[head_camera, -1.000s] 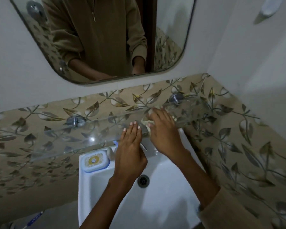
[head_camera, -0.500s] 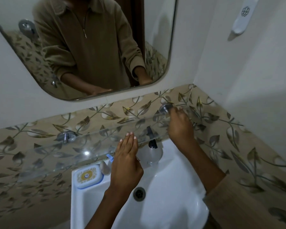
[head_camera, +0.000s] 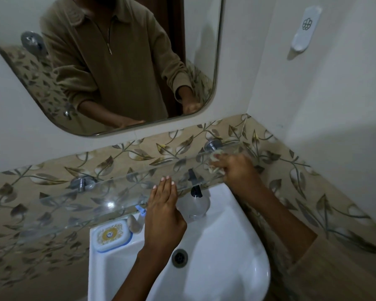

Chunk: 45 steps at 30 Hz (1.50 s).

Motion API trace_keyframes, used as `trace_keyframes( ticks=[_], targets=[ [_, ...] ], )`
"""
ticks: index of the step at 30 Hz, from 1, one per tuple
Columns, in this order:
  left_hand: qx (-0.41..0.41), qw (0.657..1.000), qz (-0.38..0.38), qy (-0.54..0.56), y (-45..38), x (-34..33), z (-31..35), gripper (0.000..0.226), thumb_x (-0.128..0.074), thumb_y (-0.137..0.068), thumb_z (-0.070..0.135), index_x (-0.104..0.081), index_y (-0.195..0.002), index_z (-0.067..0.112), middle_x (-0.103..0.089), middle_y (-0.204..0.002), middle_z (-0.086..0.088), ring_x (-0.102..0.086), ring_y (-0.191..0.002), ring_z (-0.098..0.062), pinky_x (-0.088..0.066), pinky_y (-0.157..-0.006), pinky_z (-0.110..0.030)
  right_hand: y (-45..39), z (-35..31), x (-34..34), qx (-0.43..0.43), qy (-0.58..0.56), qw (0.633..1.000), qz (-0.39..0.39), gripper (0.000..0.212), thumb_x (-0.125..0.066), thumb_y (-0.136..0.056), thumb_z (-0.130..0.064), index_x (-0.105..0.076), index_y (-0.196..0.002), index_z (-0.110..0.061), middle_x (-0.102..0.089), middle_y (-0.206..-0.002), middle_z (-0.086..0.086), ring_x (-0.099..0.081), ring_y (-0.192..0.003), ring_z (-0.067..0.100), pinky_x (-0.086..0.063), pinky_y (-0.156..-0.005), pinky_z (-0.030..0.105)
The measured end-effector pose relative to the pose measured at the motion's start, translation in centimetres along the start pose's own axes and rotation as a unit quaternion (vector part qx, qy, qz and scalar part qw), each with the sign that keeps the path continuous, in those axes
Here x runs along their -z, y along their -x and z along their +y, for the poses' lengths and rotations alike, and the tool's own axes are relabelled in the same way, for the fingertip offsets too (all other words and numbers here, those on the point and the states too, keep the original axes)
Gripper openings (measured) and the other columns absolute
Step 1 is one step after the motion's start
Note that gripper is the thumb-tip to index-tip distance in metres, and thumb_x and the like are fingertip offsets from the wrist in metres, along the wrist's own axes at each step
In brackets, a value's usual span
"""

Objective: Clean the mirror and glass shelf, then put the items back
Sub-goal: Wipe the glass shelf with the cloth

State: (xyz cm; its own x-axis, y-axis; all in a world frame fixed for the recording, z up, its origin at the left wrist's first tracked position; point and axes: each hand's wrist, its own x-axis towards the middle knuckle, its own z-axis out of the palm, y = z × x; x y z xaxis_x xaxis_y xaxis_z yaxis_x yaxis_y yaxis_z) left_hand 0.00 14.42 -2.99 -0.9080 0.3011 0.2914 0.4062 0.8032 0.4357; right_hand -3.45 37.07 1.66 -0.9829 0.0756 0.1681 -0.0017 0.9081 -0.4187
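Note:
A clear glass shelf runs along the leaf-patterned tile wall under the rounded mirror. My right hand grips a crumpled pale cloth on the shelf's right end, beside the right metal bracket. With straight fingers, my left hand rests on the shelf's front edge near the middle. On the sink rim below the shelf stand a clear spray bottle with a black nozzle and a soap box.
The white sink lies directly beneath my arms, its drain between them. A left bracket holds the shelf. A white holder hangs on the right wall, which meets the tiled wall in a corner.
My right hand has slid with the cloth from the shelf's middle to its right end. The left hand stays on the front edge. The view has tilted up.

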Motion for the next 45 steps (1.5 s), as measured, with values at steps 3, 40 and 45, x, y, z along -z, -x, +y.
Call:
trace_keyframes(
  ticks=[3, 40, 45],
  targets=[
    [-0.010, 1.000, -0.009, -0.006, -0.1, 0.1, -0.2, 0.076, -0.055, -0.075, -0.008, -0.037, -0.148, 0.002, -0.026, -0.160, -0.012, -0.018, -0.152, -0.025, -0.013, -0.125, -0.040, 0.4, 1.6, 0.8, -0.039, -0.014, 0.996, 0.073, 0.037, -0.064, -0.082, 0.002, -0.078, -0.113, -0.013, -0.076, -0.114, 0.014, -0.071, -0.104, 0.032, -0.058, -0.093, 0.039],
    [0.001, 1.000, 0.002, -0.009, 0.0, 0.3, 0.3, 0.075, -0.063, -0.070, -0.010, -0.046, -0.143, 0.000, -0.036, -0.155, -0.015, -0.029, -0.148, -0.030, -0.018, -0.123, -0.042, -2.6, 0.6, 5.6, -0.162, -0.182, 0.968, 0.054, 0.028, -0.059, -0.088, 0.003, -0.077, -0.099, -0.016, -0.075, -0.110, 0.017, -0.073, -0.093, 0.026, -0.059, -0.086, 0.036],
    [0.001, 1.000, 0.008, -0.002, 0.1, 0.3, 0.3, 0.075, -0.061, -0.072, -0.010, -0.044, -0.144, 0.001, -0.034, -0.156, -0.014, -0.026, -0.149, -0.028, -0.018, -0.124, -0.042, -1.6, -0.2, 4.7, -0.134, -0.013, 0.969, 0.205, 0.040, -0.055, -0.082, 0.005, -0.072, -0.116, -0.007, -0.072, -0.113, 0.018, -0.068, -0.102, 0.039, -0.059, -0.086, 0.043]
  ],
)
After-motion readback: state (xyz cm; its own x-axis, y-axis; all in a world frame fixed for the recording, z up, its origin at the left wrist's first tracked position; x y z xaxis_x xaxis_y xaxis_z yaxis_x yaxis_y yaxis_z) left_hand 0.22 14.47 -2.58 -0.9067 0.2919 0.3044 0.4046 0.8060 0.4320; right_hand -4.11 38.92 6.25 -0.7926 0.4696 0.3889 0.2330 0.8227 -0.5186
